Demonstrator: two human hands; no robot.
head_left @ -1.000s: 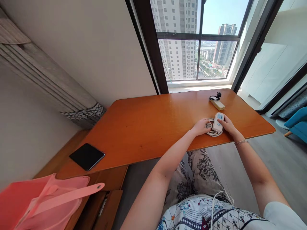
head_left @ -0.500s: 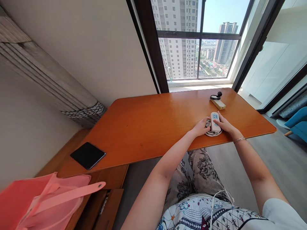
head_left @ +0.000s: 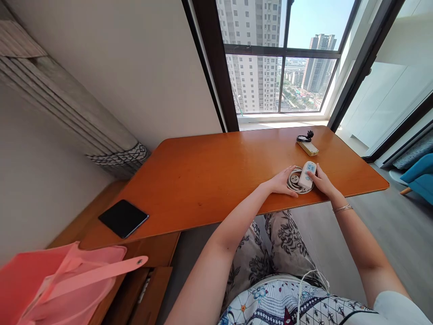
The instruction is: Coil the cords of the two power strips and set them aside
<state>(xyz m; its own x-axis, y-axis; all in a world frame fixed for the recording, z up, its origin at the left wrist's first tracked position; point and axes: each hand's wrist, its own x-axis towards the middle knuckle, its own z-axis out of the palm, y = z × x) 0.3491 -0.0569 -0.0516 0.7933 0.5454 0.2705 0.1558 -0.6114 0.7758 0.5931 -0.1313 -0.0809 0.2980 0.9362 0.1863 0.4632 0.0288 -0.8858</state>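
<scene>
A small white power strip (head_left: 307, 175) with a pale blue socket face lies tilted on a coiled white cord (head_left: 293, 186) near the table's front edge. The cord's round plug (head_left: 295, 179) rests inside the coil, left of the strip. My right hand (head_left: 321, 181) grips the strip from its right side, thumb on its front; some of the fingers are hidden behind it. At the coil's left edge is my left hand (head_left: 282, 182), its thumb and fingers spread apart around the cord's outer side.
Behind the strip, a cream-coloured power strip (head_left: 308, 148) carries a bundled black cord and plug (head_left: 306, 136). A black tablet (head_left: 123, 218) lies on the left end of the orange-brown table (head_left: 203, 176). Beside that end is a pink bag (head_left: 67, 280). A window (head_left: 280, 81) is beyond the table.
The white power strip has tilted and shifted slightly right in my right hand. My left hand has loosened and moved a little left, so the coil and plug show more.
</scene>
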